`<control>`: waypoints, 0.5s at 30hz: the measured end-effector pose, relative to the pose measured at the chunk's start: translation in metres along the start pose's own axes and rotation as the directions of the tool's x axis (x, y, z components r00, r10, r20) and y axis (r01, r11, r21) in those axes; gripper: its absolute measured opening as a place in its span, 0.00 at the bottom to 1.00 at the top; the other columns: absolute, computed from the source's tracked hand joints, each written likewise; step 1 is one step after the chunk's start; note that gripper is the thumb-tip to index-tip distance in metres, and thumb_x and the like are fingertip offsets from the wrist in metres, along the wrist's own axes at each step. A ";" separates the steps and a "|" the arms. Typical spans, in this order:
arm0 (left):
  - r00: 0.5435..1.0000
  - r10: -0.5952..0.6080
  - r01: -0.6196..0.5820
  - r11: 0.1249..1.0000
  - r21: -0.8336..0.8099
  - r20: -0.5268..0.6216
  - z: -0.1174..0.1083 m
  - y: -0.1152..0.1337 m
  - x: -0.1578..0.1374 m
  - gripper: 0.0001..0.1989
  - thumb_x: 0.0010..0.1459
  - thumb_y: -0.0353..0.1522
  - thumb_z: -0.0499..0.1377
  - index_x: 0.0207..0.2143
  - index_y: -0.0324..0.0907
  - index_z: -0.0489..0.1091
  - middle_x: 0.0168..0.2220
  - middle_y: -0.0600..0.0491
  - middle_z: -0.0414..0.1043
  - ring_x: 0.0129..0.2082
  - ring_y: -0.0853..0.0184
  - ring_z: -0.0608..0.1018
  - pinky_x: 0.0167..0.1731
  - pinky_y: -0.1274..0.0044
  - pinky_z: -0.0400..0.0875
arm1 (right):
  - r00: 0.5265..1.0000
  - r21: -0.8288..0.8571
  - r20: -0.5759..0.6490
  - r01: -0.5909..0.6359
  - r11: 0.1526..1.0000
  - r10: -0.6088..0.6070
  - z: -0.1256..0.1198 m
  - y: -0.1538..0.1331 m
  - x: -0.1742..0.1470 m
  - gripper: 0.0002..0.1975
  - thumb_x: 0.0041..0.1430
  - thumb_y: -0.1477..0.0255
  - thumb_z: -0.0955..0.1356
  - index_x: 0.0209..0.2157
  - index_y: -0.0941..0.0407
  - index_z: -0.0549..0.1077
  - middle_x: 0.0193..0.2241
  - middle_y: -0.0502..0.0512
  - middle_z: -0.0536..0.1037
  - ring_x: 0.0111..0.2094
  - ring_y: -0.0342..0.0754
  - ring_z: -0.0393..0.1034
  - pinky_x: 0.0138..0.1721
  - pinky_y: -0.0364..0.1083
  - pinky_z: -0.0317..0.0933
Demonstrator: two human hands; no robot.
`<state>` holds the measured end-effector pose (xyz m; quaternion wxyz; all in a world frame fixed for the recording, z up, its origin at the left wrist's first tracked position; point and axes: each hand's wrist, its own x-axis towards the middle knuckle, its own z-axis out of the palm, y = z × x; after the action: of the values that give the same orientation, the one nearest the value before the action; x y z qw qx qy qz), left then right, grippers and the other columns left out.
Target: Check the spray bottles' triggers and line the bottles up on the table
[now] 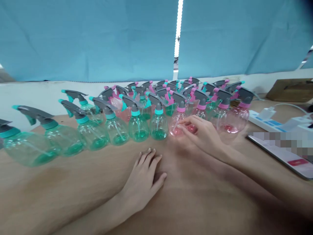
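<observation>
Head view: a brown wooden table (73,195) carries rows of small clear plastic spray bottles with grey trigger heads.
Landmark: the pink-tinted clear spray bottle with a pink collar (178,122) stands upright in the front row, right of the middle of the table.
Right hand (202,133): it lies just right of the pink-tinted bottle, fingers loosely curled, fingertips touching the bottle's lower body; no full grip shows.
Left hand (144,179): it rests flat on the table, well in front of the pink-tinted bottle and to its left, fingers pressed together, thumb out, holding nothing.
Green bottles: teal-tinted clear spray bottles with teal collars (138,125) stand in a line to the left of the pink-tinted bottle, the nearest one just beside it.
Pink bottles: more pink-collared clear bottles (231,119) stand to its right and behind it.
Far right: a white power strip (269,122) and a flat white-edged device (281,153) lie well right of the pink-tinted bottle.
Behind: a blue curtain (97,39) hangs beyond the rows.
</observation>
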<state>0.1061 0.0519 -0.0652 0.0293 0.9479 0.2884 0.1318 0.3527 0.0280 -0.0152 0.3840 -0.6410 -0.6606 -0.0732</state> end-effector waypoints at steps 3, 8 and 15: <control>1.000 0.001 -0.001 1.000 0.011 0.003 0.000 -0.001 0.001 0.21 0.64 0.40 0.53 0.56 0.40 0.62 0.60 0.43 0.61 0.61 0.53 0.61 0.58 0.56 0.55 | 0.996 -0.079 -0.023 -0.085 0.993 0.084 -0.006 0.014 0.001 0.10 0.59 0.66 0.66 0.40 0.56 0.74 0.37 0.55 0.79 0.37 0.51 0.74 0.38 0.50 0.65; 1.000 -0.017 0.017 1.000 0.016 0.003 0.001 -0.001 0.001 0.21 0.64 0.40 0.52 0.57 0.41 0.61 0.60 0.44 0.60 0.61 0.53 0.61 0.58 0.56 0.56 | 0.987 -0.104 -0.001 -0.161 0.982 0.162 -0.003 0.029 0.009 0.24 0.56 0.59 0.67 0.50 0.60 0.69 0.44 0.62 0.78 0.37 0.57 0.75 0.39 0.56 0.66; 0.999 -0.033 0.033 0.999 -0.016 0.017 -0.003 0.001 0.003 0.21 0.64 0.40 0.52 0.57 0.41 0.60 0.60 0.44 0.61 0.61 0.53 0.62 0.58 0.56 0.55 | 0.982 -0.038 0.064 -0.176 0.984 0.178 0.021 0.033 0.027 0.43 0.53 0.49 0.66 0.60 0.64 0.57 0.57 0.72 0.67 0.54 0.65 0.65 0.48 0.60 0.63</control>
<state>0.1079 0.0529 -0.0615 0.0417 0.9438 0.3027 0.1259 0.3771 0.0674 -0.0271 0.3562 -0.7052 -0.6124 -0.0278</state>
